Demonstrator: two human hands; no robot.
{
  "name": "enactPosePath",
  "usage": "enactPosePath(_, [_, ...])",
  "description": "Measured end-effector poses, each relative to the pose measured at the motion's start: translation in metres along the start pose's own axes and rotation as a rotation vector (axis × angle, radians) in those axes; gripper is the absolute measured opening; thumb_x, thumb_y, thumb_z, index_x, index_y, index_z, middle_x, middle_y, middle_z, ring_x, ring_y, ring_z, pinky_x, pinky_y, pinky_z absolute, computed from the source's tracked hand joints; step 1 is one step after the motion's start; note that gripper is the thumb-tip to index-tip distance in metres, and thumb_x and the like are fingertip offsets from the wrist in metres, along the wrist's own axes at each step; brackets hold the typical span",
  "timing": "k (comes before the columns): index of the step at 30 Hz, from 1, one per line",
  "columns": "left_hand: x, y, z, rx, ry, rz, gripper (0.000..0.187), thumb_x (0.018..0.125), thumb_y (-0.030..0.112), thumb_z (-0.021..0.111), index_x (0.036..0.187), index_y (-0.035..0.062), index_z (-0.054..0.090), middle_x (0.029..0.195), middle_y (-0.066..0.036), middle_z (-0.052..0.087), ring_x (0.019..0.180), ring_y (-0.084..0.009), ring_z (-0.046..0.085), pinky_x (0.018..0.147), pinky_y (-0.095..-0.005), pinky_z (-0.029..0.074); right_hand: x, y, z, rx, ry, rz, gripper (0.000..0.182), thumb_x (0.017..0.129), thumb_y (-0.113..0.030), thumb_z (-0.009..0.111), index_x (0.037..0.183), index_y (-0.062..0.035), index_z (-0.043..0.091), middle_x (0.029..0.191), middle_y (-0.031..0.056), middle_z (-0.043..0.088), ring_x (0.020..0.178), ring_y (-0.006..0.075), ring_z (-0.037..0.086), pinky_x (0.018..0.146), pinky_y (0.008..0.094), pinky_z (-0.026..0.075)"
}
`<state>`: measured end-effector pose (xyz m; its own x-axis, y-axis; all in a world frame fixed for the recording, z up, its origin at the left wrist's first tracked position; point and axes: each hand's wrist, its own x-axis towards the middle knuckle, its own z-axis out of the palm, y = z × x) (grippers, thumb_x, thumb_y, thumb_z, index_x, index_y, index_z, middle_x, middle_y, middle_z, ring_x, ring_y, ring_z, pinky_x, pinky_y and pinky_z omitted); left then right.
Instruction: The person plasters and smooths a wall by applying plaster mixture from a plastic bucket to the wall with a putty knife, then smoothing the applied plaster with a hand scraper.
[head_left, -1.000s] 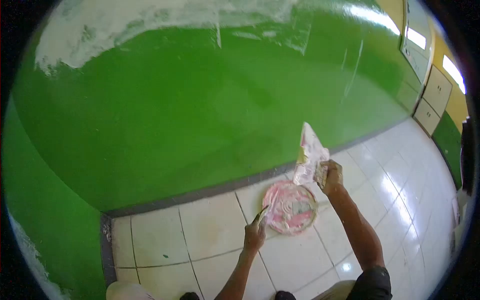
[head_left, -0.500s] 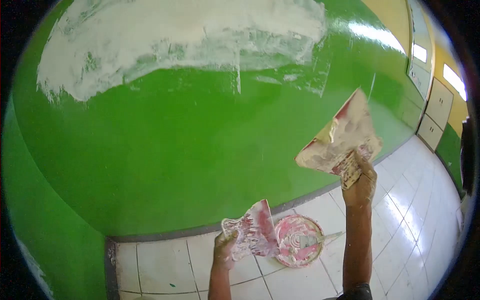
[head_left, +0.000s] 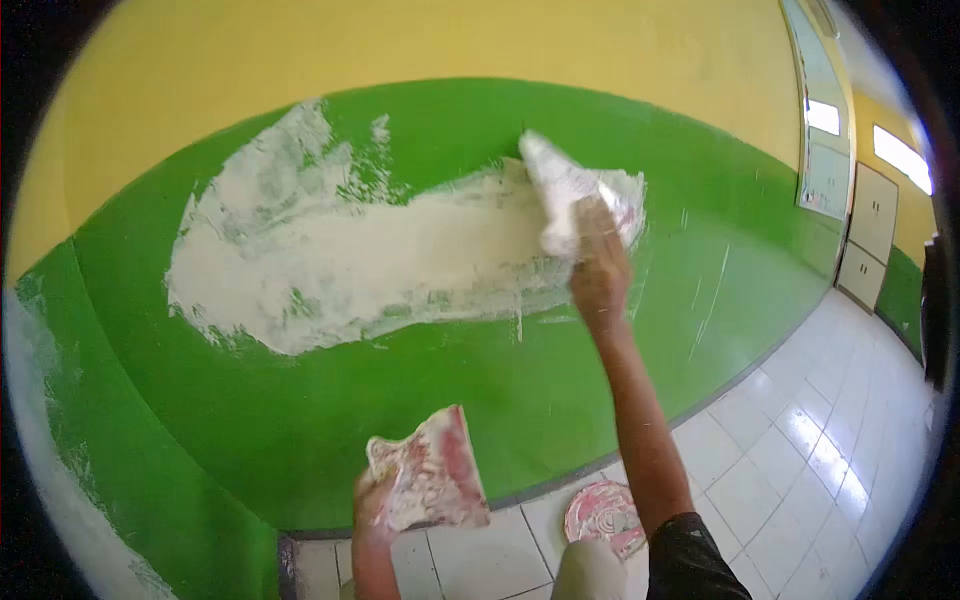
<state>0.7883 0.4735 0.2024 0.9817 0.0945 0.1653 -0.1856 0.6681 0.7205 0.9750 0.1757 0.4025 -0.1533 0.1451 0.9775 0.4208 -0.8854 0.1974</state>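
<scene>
My right hand (head_left: pixel 602 270) is closed around the handle of a wide putty spreader (head_left: pixel 557 190), slightly blurred, at the right part of a white putty patch (head_left: pixel 390 245). The patch spreads over the green wall (head_left: pixel 330 400), with rough, streaky edges. Lower down, my left hand (head_left: pixel 372 510) grips a second putty spreader (head_left: pixel 435 475), smeared with putty and reddish underneath. That one is held out in front of the wall, apart from it. Whether the right spreader's edge fully touches the wall is hard to tell.
A round pink-and-white putty-smeared container (head_left: pixel 603 512) stands on the white tiled floor (head_left: pixel 735 445), partly behind my knee (head_left: pixel 590 572). The wall's upper part (head_left: pixel 420 40) is yellow. A pale cabinet (head_left: pixel 868 215) stands far right. Whitish smears mark the left wall (head_left: pixel 60 430).
My right hand has swung its spreader up and left onto the putty patch. My left hand has shifted left with its spreader. The view has tilted up, showing more yellow wall.
</scene>
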Motion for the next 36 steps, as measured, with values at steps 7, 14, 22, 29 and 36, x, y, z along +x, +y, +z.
enactPosePath(7, [-0.033, 0.011, -0.084, -0.023, 0.223, 0.039, 0.034, 0.085, 0.011, 0.056, 0.114, -0.0061, 0.055, 0.106, -0.019, 0.063, 0.089, -0.0287, 0.066, 0.079, -0.0427, 0.056, -0.058, -0.108, 0.020, 0.062, -0.065, 0.101, 0.044, 0.080, 0.003, 0.053, 0.123, -0.0029, 0.056, 0.126, 0.0183, 0.055, 0.125, 0.0321, 0.046, 0.104, 0.0406, 0.038])
enactPosePath(14, [-0.055, 0.019, -0.068, -0.096, 0.184, 0.019, 0.043, 0.080, 0.013, 0.058, 0.118, -0.0061, 0.051, 0.105, -0.017, 0.063, 0.091, -0.0301, 0.065, 0.081, -0.0443, 0.055, -0.026, -0.068, -0.051, 0.104, 0.049, 0.258, 0.031, 0.089, -0.007, 0.051, 0.119, -0.0012, 0.059, 0.092, 0.0171, 0.068, 0.074, 0.0217, 0.065, 0.057, 0.0313, 0.053])
enactPosePath(22, [-0.060, 0.004, -0.078, -0.177, 0.182, -0.014, 0.037, 0.083, 0.012, 0.057, 0.115, -0.0048, 0.054, 0.106, -0.016, 0.063, 0.093, -0.0275, 0.064, 0.080, -0.0419, 0.055, 0.002, 0.014, -0.005, 0.095, 0.042, 0.471, 0.023, 0.087, -0.009, 0.054, 0.106, -0.0007, 0.065, 0.057, 0.0039, 0.052, 0.047, 0.0151, 0.048, 0.042, 0.0294, 0.037])
enactPosePath(29, [-0.055, -0.015, -0.091, -0.191, 0.186, -0.101, 0.043, 0.080, 0.017, 0.062, 0.116, -0.0042, 0.053, 0.107, -0.015, 0.062, 0.093, -0.0275, 0.064, 0.081, -0.0412, 0.054, 0.016, -0.231, 0.018, 0.203, -0.228, 0.458, 0.053, 0.074, 0.002, 0.054, 0.126, -0.0068, 0.053, 0.102, 0.0203, 0.063, 0.088, 0.0308, 0.061, 0.066, 0.0384, 0.053])
enactPosePath(36, [-0.071, 0.002, -0.077, -0.220, 0.232, -0.024, 0.043, 0.080, 0.018, 0.062, 0.116, -0.0041, 0.053, 0.107, -0.015, 0.062, 0.093, -0.0283, 0.064, 0.082, -0.0412, 0.054, -0.004, -0.279, -0.007, 0.463, -0.512, 0.292, 0.058, 0.074, 0.006, 0.048, 0.130, -0.0094, 0.050, 0.118, 0.0182, 0.060, 0.103, 0.0346, 0.061, 0.078, 0.0421, 0.054])
